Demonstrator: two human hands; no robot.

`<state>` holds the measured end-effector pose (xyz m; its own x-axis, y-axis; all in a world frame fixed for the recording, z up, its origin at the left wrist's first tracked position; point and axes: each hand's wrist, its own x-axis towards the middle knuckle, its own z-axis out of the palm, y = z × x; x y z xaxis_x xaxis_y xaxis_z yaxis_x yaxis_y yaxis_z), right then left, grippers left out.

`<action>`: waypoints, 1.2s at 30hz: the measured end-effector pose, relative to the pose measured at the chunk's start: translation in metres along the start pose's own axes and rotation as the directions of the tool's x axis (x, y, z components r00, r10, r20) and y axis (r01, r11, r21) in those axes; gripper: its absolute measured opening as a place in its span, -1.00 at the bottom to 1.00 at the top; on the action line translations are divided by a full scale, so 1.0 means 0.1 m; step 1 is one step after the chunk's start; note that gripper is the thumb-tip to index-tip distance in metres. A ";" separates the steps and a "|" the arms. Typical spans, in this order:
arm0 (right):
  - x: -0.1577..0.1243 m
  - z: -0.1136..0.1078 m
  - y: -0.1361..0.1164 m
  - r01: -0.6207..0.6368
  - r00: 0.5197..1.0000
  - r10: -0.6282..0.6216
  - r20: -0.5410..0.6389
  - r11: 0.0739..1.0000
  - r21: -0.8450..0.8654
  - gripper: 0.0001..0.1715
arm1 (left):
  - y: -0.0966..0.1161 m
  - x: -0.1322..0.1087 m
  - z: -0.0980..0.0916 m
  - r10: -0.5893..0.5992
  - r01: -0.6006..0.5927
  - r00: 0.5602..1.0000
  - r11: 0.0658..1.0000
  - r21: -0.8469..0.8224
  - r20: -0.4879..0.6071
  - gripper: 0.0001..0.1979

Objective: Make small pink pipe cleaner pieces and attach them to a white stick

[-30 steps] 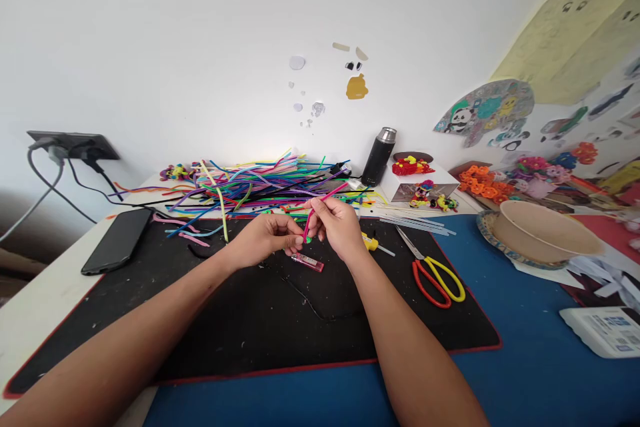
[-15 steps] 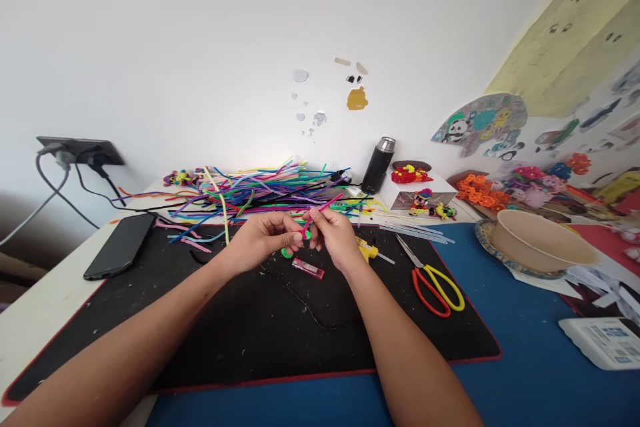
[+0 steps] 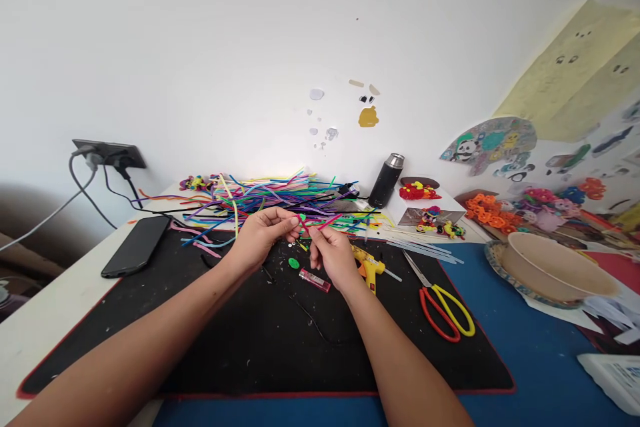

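Your left hand [image 3: 267, 233] pinches a small green piece [image 3: 302, 217] between thumb and fingertips. Your right hand [image 3: 333, 250] pinches the magenta stem [image 3: 330, 220], its free end jutting past your thumb. Both things sit above the black mat [image 3: 225, 347]; can't tell if they're joined. Risks: pull your hands apart too hard and the green piece could slip or the stem kink. Drop low and your right wrist could bump the yellow glue gun [image 3: 371, 268] or pink lighter [image 3: 315, 280]. Green oval [image 3: 294, 263] lies loose below, easily knocked.
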<state>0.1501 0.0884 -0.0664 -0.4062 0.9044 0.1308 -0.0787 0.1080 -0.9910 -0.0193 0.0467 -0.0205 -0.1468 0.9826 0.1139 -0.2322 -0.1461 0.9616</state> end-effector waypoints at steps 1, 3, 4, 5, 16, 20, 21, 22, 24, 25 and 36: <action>0.00 0.00 0.00 0.003 1.000 -0.003 -0.001 1.000 -0.014 -0.40 | 0.00 0.01 0.00 -0.001 0.001 1.000 1.000 0.005 -0.010 -0.62; 0.00 0.00 0.02 0.015 1.000 -0.015 -0.002 0.999 -0.048 -0.41 | 0.00 0.02 -0.02 0.000 0.001 1.000 1.000 0.026 -0.028 -0.61; 0.00 0.00 0.03 0.026 1.000 -0.026 -0.001 0.997 -0.071 -0.41 | -0.01 0.03 -0.03 0.001 0.000 0.999 0.999 0.041 -0.036 -0.60; 0.00 0.00 0.04 0.038 0.999 -0.038 0.000 0.995 -0.096 -0.42 | -0.02 0.04 -0.05 0.004 -0.001 0.999 0.998 0.059 -0.043 -0.59; -0.08 0.01 0.00 0.183 0.977 -0.211 0.008 0.826 -0.532 -0.52 | -0.07 0.10 -0.19 0.042 -0.012 0.997 0.901 0.433 -0.059 -0.55; -0.07 0.00 -0.01 0.245 0.956 -0.291 0.037 0.722 -0.647 -0.52 | -0.08 0.08 -0.22 0.113 -0.080 0.994 0.769 0.634 -0.012 -0.67; -0.06 0.00 0.00 0.270 0.946 -0.320 0.051 0.688 -0.673 -0.50 | -0.08 0.08 -0.23 0.127 -0.098 0.992 0.730 0.676 0.006 -0.69; -0.06 -0.01 0.00 0.294 0.934 -0.350 0.066 0.653 -0.699 -0.49 | -0.08 0.07 -0.23 0.134 -0.115 0.991 0.692 0.712 0.029 -0.71; -0.05 -0.02 0.01 0.332 0.912 -0.399 0.093 0.587 -0.739 -0.47 | -0.08 0.07 -0.24 0.131 -0.145 0.988 0.629 0.764 0.079 -0.72; -0.05 -0.03 0.02 0.344 0.904 -0.415 0.103 0.562 -0.753 -0.46 | -0.08 0.07 -0.24 0.124 -0.159 0.987 0.605 0.780 0.105 -0.72; -0.04 -0.11 -0.03 0.362 0.882 -0.447 0.148 0.443 -0.820 -0.49 | -0.08 0.01 -0.20 0.045 -0.316 0.943 0.432 0.845 0.330 -0.81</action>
<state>0.1615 0.0889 -0.0640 -0.4576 0.6884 0.5628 0.5650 0.7138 -0.4138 -0.0371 0.0466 -0.0331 0.1680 0.9578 0.2334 0.7583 -0.2769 0.5902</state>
